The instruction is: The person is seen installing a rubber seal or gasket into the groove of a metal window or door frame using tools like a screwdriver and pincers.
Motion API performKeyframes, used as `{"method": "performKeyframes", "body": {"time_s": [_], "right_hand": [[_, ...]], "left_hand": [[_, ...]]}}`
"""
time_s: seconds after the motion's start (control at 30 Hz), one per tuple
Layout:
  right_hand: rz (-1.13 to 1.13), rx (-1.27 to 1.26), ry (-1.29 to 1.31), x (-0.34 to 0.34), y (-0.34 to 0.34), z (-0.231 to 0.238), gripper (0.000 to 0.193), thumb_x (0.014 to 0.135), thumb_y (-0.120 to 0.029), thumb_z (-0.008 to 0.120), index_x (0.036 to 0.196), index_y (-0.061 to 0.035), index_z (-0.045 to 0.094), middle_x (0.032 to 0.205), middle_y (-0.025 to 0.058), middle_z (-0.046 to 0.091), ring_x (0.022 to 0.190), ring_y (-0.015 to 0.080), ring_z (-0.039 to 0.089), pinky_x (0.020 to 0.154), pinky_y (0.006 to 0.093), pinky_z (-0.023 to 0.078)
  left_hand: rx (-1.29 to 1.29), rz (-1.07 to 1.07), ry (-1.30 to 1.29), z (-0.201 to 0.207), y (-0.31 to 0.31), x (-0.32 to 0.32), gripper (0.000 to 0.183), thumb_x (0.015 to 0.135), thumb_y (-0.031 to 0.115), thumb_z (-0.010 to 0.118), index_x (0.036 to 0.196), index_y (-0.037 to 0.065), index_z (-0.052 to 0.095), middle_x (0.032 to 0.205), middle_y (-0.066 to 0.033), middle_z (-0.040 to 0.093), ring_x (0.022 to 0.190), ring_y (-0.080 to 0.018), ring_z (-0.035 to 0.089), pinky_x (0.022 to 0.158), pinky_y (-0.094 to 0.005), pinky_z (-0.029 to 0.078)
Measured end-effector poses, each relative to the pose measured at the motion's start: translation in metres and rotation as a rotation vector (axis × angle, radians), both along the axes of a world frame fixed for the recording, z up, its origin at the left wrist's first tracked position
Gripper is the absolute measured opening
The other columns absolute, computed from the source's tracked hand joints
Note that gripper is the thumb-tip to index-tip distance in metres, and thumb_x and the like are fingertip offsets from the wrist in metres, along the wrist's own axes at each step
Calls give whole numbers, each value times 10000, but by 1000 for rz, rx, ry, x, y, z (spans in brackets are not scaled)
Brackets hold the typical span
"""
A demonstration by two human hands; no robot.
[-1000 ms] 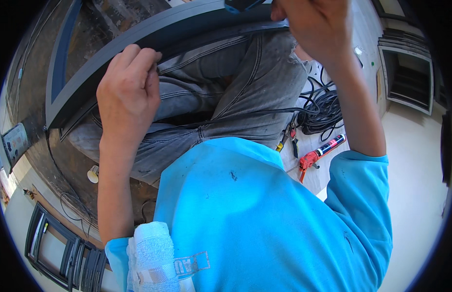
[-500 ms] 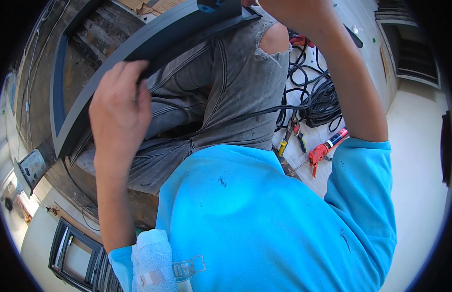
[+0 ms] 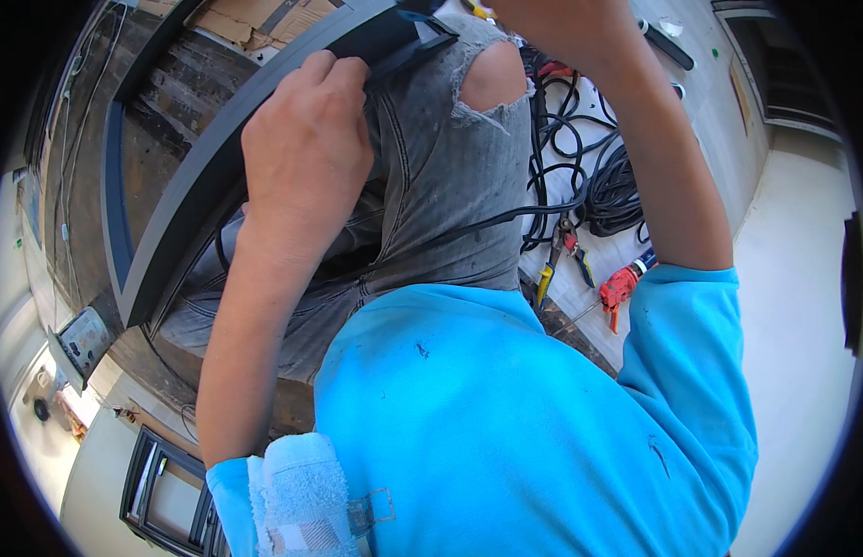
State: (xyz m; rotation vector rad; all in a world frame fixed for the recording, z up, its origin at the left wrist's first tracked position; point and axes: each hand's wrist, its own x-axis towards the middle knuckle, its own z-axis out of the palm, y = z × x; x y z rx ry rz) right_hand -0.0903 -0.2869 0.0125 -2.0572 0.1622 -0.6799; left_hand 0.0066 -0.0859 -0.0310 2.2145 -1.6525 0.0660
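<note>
A dark grey metal frame (image 3: pixel 194 181), likely for a window or door, curves in the fisheye view across my lap from lower left to the top. My left hand (image 3: pixel 306 139) is closed at the inner edge of its near bar, fingers bent against it; the fingertips are hidden. At the top edge, my right hand (image 3: pixel 557 19) is near the frame's far end, its fingers mostly cut off by the picture rim. A black strip or cord (image 3: pixel 487 221) runs over my grey jeans (image 3: pixel 450 251) toward the left.
Right of my leg lie a black coil (image 3: pixel 617 190), yellow-and-red handled snips (image 3: pixel 565 243) and a red caulking gun (image 3: pixel 620 286). Cardboard (image 3: pixel 264 23) lies at the far left. Another dark frame (image 3: pixel 167 487) stands lower left, and a small panel (image 3: pixel 83 343) sits beyond the frame's corner.
My left hand has moved up and right along the frame, farther from its near corner. The right hand has shifted slightly up and stays at the top edge.
</note>
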Motion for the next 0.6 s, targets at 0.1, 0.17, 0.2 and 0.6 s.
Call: {"method": "performKeyframes", "body": {"time_s": [0.1, 0.17, 0.2, 0.6], "right_hand": [[35, 112, 308, -19, 5, 40, 193, 935, -189, 662, 959, -14, 583, 749, 59, 562, 687, 118, 532, 604, 308, 434], [-26, -35, 355, -2, 5, 29, 180, 925, -178, 649, 961, -10, 595, 736, 76, 562, 685, 148, 543, 615, 322, 442], [-97, -189, 405, 5, 8, 23, 171, 914, -167, 636, 964, -6, 607, 723, 93, 561, 682, 178, 555, 625, 335, 449], [233, -259, 498, 38, 20, 16, 393, 845, -189, 624, 1160, 41, 667, 1014, 264, 692, 1019, 405, 671, 896, 455, 526]], "left_hand": [[14, -14, -32, 3, -5, -2, 81, 836, 37, 646, 907, 44, 610, 911, -117, 634, 885, -332, 668, 717, -448, 555], [52, 1, -62, 6, -5, -3, 77, 832, 34, 644, 893, 47, 599, 903, -119, 633, 880, -330, 668, 709, -444, 558], [78, 5, -98, 8, -6, -3, 77, 830, 37, 645, 889, 46, 595, 895, -117, 632, 884, -327, 670, 701, -441, 560], [-32, 336, 196, 53, 128, 65, 427, 861, 237, 822, 1212, 30, 694, 1136, -163, 708, 1086, -269, 686, 949, -361, 521]]}}
